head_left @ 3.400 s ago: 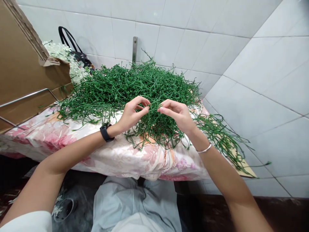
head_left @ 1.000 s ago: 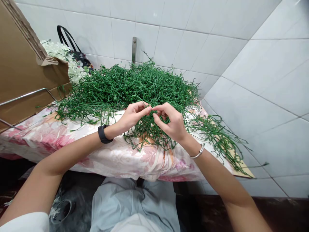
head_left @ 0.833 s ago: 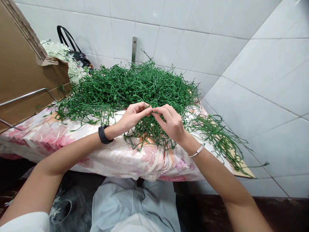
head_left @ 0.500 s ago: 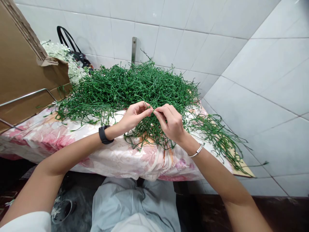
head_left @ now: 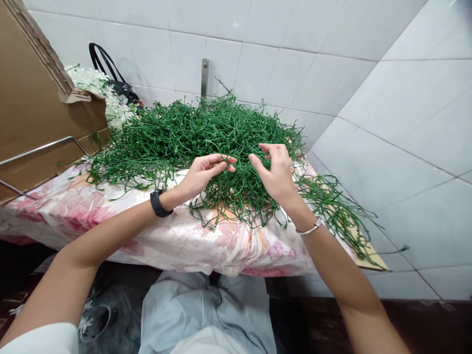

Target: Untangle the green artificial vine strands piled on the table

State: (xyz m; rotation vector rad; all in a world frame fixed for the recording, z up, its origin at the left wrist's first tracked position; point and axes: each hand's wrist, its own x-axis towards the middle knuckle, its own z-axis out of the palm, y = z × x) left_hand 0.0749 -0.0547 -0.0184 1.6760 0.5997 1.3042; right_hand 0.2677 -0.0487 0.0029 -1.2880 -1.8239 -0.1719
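Note:
A big tangled heap of thin green plastic-looking stems (head_left: 206, 128) lies in front of me, with a looser spill toward the table's front edge. My left hand (head_left: 206, 172) is at the heap's front, thumb against the fingers. A bit of green stem (head_left: 223, 158) shows between them; the rest of it blends into the heap. To the right, my right hand (head_left: 275, 169) hovers over the stems with thumb and fingers apart and nothing visible in them. The two hands are separated by a small gap.
A floral cloth (head_left: 147, 246) covers the table. More green stems (head_left: 339, 211) lie at the right corner. At left stand a cardboard box (head_left: 44, 113) and a metal rod (head_left: 44, 147), with white flowers (head_left: 118, 110) and a dark bag (head_left: 125, 91) behind. Tiled walls close the back and right.
My right hand has drawn away from the left, up and to the right, and its fingers have opened. My left hand has barely moved.

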